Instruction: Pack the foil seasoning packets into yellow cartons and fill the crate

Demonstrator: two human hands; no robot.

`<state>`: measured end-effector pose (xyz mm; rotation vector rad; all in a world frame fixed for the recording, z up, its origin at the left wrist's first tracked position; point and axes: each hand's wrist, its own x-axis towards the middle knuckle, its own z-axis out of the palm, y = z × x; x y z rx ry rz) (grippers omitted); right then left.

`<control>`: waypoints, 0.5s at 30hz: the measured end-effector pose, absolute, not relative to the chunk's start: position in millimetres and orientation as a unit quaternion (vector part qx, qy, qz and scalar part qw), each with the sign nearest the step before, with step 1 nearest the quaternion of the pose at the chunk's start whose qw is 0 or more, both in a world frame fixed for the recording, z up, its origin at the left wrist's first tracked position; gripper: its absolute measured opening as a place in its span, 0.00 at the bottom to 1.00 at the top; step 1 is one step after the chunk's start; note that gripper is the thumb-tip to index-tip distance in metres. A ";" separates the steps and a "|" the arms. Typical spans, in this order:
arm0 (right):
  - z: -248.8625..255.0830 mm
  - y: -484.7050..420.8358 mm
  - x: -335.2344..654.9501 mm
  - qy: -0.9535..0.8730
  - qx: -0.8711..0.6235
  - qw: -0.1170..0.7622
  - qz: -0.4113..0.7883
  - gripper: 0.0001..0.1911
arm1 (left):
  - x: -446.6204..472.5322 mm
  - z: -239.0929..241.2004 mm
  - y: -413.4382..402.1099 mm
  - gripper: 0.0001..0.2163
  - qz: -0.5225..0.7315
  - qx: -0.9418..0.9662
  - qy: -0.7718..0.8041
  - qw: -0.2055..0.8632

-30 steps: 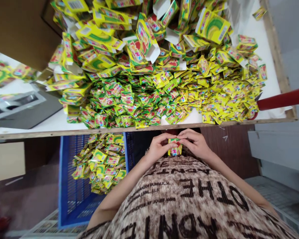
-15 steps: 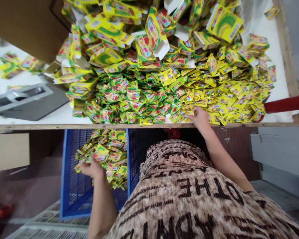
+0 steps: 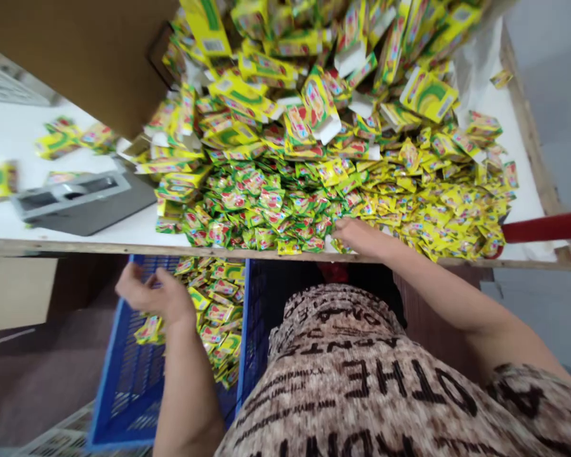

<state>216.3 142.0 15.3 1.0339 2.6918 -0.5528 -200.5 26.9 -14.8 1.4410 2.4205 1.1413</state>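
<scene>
My left hand [image 3: 156, 295] is above the blue crate [image 3: 107, 381], fingers curled but apart, with nothing in it. Below it, a small printed box [image 3: 148, 330] lies near the crate's left side, beside a heap of similar yellow-green boxes [image 3: 221, 311]. At the table's front edge, my right hand [image 3: 361, 238] has its fingers bent together among the sachets; what they pinch is hidden. Green sachets [image 3: 266, 200] are piled left of that hand, and yellow sachets [image 3: 442, 209] to its right.
Open-ended cartons [image 3: 266, 89] are heaped behind the sachets. A grey tape dispenser [image 3: 85, 200] stands on the left, under a large brown cardboard box [image 3: 90, 57]. A red bar [image 3: 547, 226] juts in at the right. The table has a wooden rim [image 3: 528, 261].
My left hand has let go of a small box into the crate and moved up and left. My right hand has shifted left, from the yellow sachets to the green ones' edge. The view has shifted.
</scene>
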 end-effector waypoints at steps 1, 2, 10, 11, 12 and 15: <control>17.2 140.5 215.3 0.917 0.344 0.107 -0.173 0.07 | -185.2 -8.7 42.6 0.18 0.418 0.468 0.778 -0.012; 18.6 137.9 215.2 0.921 0.336 0.107 -0.164 0.07 | -166.6 -1.2 60.1 0.16 0.456 0.483 0.745 -0.051; 11.1 113.0 232.9 0.898 0.404 0.071 -0.156 0.09 | -15.3 65.3 224.9 0.11 0.408 0.763 0.488 0.112; 9.6 111.2 238.6 0.891 0.420 0.062 -0.164 0.08 | -6.0 68.6 245.4 0.13 0.417 0.748 0.501 0.125; 8.1 109.5 244.8 0.882 0.436 0.049 -0.173 0.08 | 1.0 70.1 264.5 0.17 0.428 0.728 0.517 0.136; 2.3 102.5 263.0 0.847 0.488 -0.015 -0.208 0.11 | 13.6 66.3 306.5 0.30 0.453 0.686 0.543 0.171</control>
